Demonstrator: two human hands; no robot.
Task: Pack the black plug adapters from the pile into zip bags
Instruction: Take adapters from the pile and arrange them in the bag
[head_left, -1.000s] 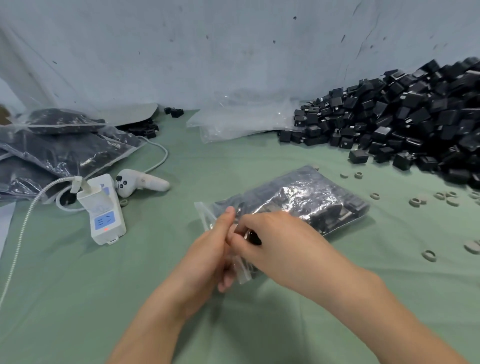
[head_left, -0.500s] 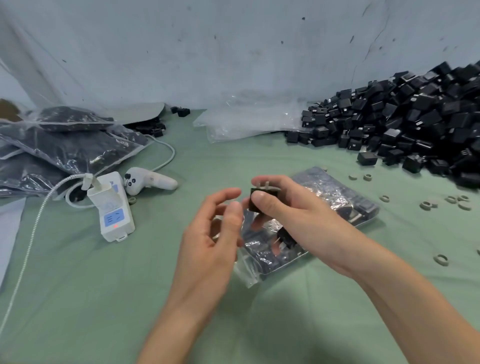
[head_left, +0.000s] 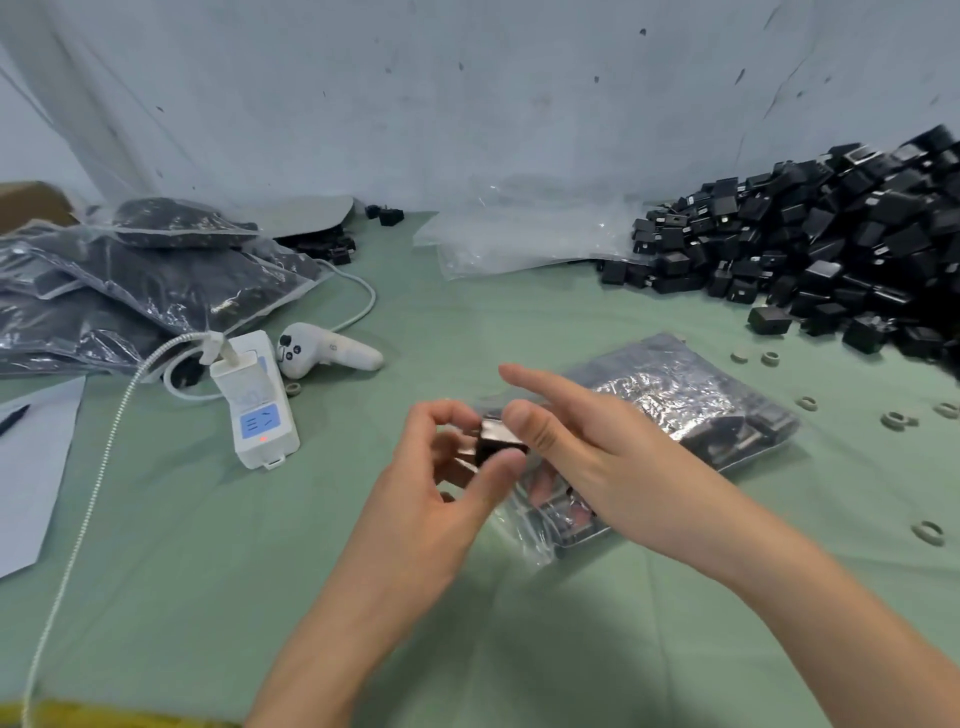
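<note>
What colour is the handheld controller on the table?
The controller is white with dark buttons, clearest in the head view.

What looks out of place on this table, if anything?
Small pale rings lie scattered loose on the green cloth right of the zip bag. Two stray plug adapters sit at the back, far left of the pile. A white game controller lies beside the filled bags.

Place: packing workbench — small workshop
Signs: adapter pile (head_left: 810, 249), filled bags (head_left: 150, 280), green cloth (head_left: 208, 571) — plastic-draped wall (head_left: 467, 104)
</note>
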